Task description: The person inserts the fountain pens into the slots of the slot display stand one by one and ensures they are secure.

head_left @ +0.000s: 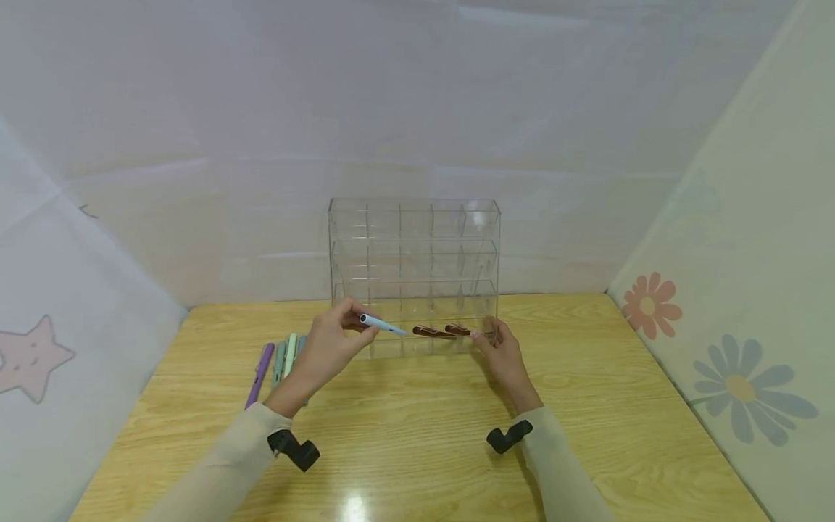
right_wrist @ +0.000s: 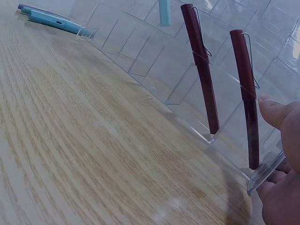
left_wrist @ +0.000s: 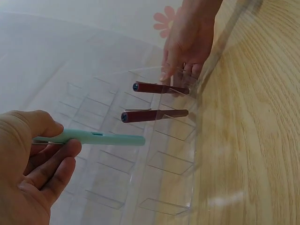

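head view, unlike left wrist, shows a purple pen (head_left: 259, 375); left hand (head_left: 326, 351) pinches pale pen (head_left: 383, 325), right hand (head_left: 507, 359) grips rack (head_left: 414, 264).

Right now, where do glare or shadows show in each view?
Head: glare low on the table and at upper right on the clear organizer; left wrist: a pale sheen on the table; right wrist: a dark shadow by the organizer's corner.

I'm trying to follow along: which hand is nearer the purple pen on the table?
The left hand is nearer: it holds a pale blue-green pen to the right of the purple pen. The right hand grips the right end of the clear rack, farther away.
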Available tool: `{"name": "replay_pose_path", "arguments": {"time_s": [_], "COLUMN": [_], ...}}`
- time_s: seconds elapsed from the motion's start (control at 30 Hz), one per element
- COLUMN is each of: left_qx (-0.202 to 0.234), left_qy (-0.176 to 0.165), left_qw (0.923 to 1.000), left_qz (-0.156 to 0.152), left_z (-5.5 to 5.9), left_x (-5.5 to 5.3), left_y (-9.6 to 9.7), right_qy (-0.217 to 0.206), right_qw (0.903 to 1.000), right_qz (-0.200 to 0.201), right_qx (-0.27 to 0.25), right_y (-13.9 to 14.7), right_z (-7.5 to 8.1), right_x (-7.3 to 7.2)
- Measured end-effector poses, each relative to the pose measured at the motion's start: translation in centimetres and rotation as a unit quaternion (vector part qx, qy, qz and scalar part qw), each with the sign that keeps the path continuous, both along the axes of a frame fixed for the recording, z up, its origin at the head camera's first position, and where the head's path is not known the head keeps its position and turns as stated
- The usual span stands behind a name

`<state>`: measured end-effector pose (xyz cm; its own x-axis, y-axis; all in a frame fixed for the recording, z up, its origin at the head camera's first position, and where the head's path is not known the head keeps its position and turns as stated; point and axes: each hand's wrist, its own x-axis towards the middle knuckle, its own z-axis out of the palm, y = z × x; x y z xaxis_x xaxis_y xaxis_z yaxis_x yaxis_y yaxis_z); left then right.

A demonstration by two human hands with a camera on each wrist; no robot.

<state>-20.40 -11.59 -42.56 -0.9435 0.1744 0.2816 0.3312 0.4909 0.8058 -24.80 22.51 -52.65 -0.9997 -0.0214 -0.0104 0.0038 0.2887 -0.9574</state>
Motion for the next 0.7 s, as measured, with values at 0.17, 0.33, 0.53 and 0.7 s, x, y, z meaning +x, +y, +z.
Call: {"name": "replay_pose_path", "arguments": {"time_s": [0.17,0.33,0.53,0.7], "left_qx": [-0.007,-0.008,-0.022,-0.025], "left_qy": [-0.010,-0.016,-0.025,-0.021], "left_qw": [0.9999,0.9998,0.9993,0.9992], "left_qz": [-0.001,-0.009,-0.014,-0.023], "left_z": [-0.6,-1.4,-2.1,-2.2], "left_x": [-0.5,-1.0,-1.4,-1.8], "left_y": [0.4,0.7,0.8,0.9], "right_qy": [-0.001,0.000,-0.004,-0.002], "right_qw": [1.0000,1.0000,1.0000,1.0000], "right_qz": [0.000,0.000,-0.003,-0.002], "right_qx": [0.004,0.007,0.003,-0.002], "right_y": [0.0,0.0,0.0,0.0], "right_z": [0.1,0.0,-0.1,0.0], "right_x": [0.0,0.0,0.0,0.0]}}
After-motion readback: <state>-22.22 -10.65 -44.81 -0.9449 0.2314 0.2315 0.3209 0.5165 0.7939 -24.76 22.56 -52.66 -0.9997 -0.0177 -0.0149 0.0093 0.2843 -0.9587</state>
